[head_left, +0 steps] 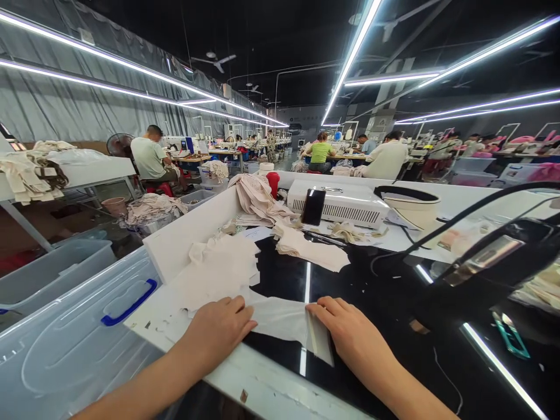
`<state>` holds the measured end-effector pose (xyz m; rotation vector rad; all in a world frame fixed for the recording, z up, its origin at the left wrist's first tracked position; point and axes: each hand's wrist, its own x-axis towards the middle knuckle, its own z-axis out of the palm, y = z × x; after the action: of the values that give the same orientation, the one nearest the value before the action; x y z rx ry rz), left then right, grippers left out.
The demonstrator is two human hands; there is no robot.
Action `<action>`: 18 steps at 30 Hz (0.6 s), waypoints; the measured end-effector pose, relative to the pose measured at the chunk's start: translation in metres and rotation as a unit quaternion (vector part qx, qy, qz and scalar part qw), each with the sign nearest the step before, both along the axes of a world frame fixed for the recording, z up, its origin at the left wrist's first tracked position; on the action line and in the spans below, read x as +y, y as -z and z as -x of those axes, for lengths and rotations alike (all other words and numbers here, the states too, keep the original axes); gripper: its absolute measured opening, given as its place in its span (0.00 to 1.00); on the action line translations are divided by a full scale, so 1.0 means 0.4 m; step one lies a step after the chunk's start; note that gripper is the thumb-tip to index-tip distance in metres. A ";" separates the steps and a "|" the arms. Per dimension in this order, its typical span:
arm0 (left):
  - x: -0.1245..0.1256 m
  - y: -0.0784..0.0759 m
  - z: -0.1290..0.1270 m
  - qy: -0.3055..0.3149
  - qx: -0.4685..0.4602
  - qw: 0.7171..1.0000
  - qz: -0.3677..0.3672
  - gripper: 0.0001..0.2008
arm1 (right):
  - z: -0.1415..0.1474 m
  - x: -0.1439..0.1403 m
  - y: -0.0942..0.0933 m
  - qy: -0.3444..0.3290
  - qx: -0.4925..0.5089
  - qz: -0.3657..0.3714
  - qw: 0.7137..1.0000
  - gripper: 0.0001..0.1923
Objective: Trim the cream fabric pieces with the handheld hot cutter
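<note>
A thin white fabric piece (280,315) stretches between my two hands on the glossy black tabletop (371,373). My left hand (221,329) is closed on its left end, fingers together and thumb pointing right. At the right end, my right hand (347,326) pinches the edge, where a pale straight strip (319,338) lies along the fabric. Whatever lies beneath the fingertips is hidden. Just beyond my left hand is a stack of cream fabric pieces (219,265). More layered cut pieces (310,248) lie farther back.
A dark machine (494,268) with a curved hose stands at the right, near teal thread snips (511,335). A phone (314,207) leans against a white vented box (345,201). Lidded plastic bins (87,326) sit to the left. Several people work at tables beyond.
</note>
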<state>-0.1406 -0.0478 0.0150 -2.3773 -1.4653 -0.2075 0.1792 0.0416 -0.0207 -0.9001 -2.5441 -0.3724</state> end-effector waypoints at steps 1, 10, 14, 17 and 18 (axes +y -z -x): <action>0.004 -0.006 0.005 -0.013 -0.004 1.000 0.004 0.06 | 0.000 0.000 -0.001 0.000 0.000 0.000 1.000 0.34; 0.065 -0.006 -0.022 0.008 -0.025 1.000 0.005 0.06 | -0.025 -0.005 -0.001 0.003 0.001 -0.013 1.000 0.32; 0.076 0.005 -0.026 0.007 -0.024 1.000 -0.006 0.08 | -0.033 -0.027 -0.022 0.008 0.002 -0.008 1.000 0.34; 0.081 0.003 -0.029 0.017 -0.028 0.999 -0.019 0.10 | -0.055 -0.069 -0.062 0.004 0.064 -0.032 0.997 0.33; 0.081 0.002 -0.034 0.025 -0.030 0.999 -0.022 0.11 | -0.073 -0.088 -0.078 0.005 0.110 -0.042 0.993 0.31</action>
<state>-0.1272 -0.0155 0.0143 -2.3942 -1.4133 -0.3237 0.2084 0.0065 0.0105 -0.8716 -2.3058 -0.3591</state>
